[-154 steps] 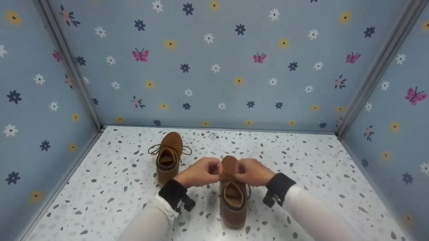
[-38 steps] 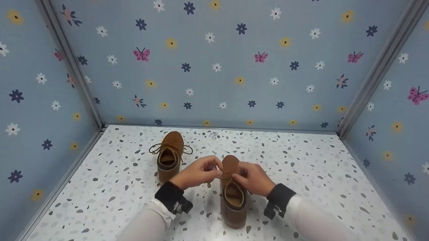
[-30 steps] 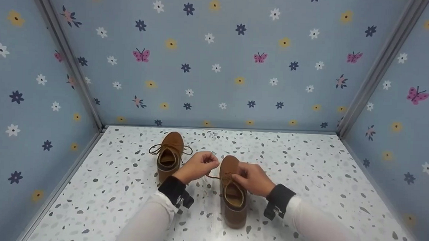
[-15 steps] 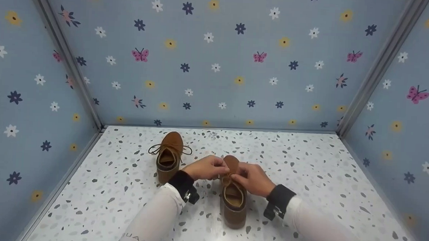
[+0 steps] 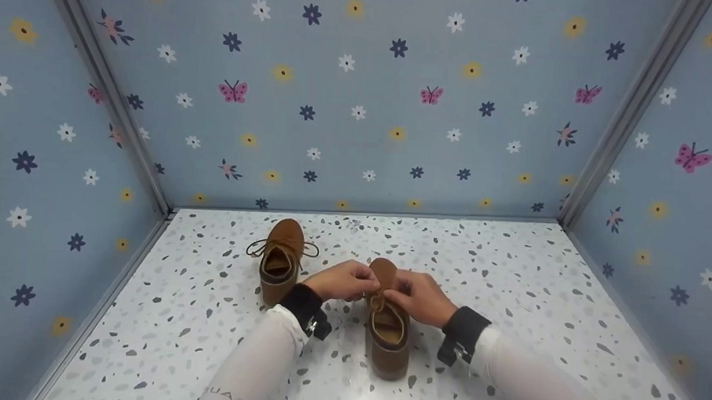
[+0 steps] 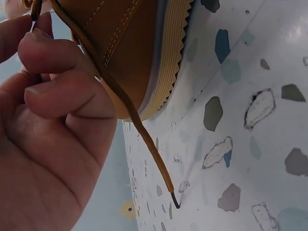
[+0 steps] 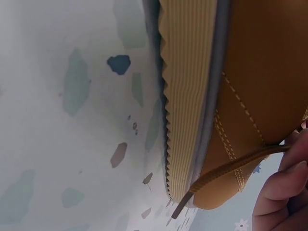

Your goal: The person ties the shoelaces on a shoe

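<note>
A brown lace-up shoe (image 5: 389,362) stands on the floor between both hands, toe toward the back wall. At its front my left hand (image 5: 343,282) pinches the shoelace between thumb and fingertips. In the left wrist view a loose length of shoelace (image 6: 139,127) hangs past the curled fingers and ends in a dark tip. My right hand (image 5: 422,299) holds lace at the knot from the other side. The right wrist view catches its fingers (image 7: 284,185) at the edge, with a lace end (image 7: 226,168) trailing down beside the sole. A small lace loop lies over the shoe's opening.
To the left stands the matching brown shoe (image 5: 286,233), its laces tied in a bow. The speckled white floor (image 5: 509,279) is bounded by blue flowered panels (image 5: 360,104) at the back and both sides, with metal posts (image 5: 111,93) in the corners.
About a second ago my left hand drew a lace out leftward; since then it has come back right to the laces, and a loop shows there. The right hand stays at the knot.
</note>
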Demonstrator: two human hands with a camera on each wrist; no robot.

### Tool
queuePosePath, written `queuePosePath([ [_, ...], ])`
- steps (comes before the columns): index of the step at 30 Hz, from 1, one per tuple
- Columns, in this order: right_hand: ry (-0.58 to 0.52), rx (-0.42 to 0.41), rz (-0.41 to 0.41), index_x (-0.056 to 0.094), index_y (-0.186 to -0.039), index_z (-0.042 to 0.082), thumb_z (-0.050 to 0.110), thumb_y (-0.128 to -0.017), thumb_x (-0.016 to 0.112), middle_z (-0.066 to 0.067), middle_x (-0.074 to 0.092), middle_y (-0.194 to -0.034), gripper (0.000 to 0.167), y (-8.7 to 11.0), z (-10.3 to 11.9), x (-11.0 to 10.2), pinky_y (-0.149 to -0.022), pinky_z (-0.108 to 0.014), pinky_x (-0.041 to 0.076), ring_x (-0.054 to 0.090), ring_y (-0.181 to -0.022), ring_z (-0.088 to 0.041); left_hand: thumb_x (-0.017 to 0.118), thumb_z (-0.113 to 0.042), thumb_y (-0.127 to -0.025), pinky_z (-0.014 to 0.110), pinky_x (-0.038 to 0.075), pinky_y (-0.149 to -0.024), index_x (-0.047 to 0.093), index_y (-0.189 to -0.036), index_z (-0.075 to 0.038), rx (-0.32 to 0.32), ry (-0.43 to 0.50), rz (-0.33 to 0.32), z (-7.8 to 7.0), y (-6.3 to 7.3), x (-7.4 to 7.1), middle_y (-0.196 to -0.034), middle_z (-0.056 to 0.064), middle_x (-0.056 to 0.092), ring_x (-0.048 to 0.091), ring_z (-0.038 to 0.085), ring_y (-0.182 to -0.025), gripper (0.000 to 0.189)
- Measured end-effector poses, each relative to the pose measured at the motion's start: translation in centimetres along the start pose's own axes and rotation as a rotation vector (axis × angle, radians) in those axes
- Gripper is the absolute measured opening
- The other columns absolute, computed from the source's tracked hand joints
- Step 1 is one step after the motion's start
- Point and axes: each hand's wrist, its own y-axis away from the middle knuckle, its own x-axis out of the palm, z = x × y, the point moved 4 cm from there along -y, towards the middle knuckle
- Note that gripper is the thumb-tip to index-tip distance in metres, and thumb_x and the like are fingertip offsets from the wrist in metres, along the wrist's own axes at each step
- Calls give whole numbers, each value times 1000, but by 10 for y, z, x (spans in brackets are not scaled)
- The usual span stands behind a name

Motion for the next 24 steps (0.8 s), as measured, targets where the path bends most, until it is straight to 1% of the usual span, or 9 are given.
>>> queuePosePath([
  [2,-3,-4,-3,63,-79,16,26,-95,76,4,68,-79,23,0,0,0,-62,-23,53,60,-70,-4,63,-26,-103,21,40,-53,72,-98,-1,8,0,-3,1,0,0,-65,-8,52,46,5,-55,27],
  [5,-7,-3,-6,62,-78,16,27,-94,77,5,66,-78,25,1,-1,0,-61,-22,51,59,-69,-3,62,-25,-102,21,40,-54,71,-94,-7,24,26,-14,3,-1,1,-66,-8,52,46,5,-57,22],
  [9,-25,7,6,64,-80,15,27,-95,77,3,66,-79,24,1,-3,-1,-59,-21,49,57,-66,-2,60,-23,-103,23,40,-57,70,-94,-12,32,102,-32,8,1,2,-69,-7,53,46,7,-59,18],
  [12,-49,13,26,67,-85,14,25,-96,77,0,69,-84,18,2,-3,-2,-59,-22,52,60,-65,-3,60,-22,-104,26,40,-59,70,-96,-12,22,164,-30,11,3,5,-71,-6,55,47,8,-61,16],
  [16,-66,30,28,69,-95,17,25,-95,78,1,71,-91,12,5,-5,-6,-62,-23,54,61,-67,-3,61,-21,-103,27,42,-60,70,-97,-12,4,212,-31,15,4,7,-74,-5,58,50,8,-63,15],
  [19,-73,0,11,67,-100,17,22,-94,78,2,70,-92,13,9,-3,-11,-62,-22,53,60,-67,-3,61,-22,-103,27,43,-61,70,-97,-12,-4,214,-42,17,3,8,-75,-5,59,52,8,-63,15],
  [21,-83,-46,10,67,-100,15,19,-93,79,0,68,-92,14,12,0,-14,-63,-22,52,58,-68,-4,62,-22,-103,27,43,-60,70,-97,-12,-5,207,-49,18,3,7,-75,-5,59,52,8,-63,15],
  [24,-100,-126,39,67,-97,13,14,-90,81,-3,66,-90,16,16,7,-14,-64,-23,52,58,-72,-7,62,-22,-103,27,43,-60,70,-98,-12,-4,205,-55,19,4,7,-74,-5,59,52,8,-63,15],
])
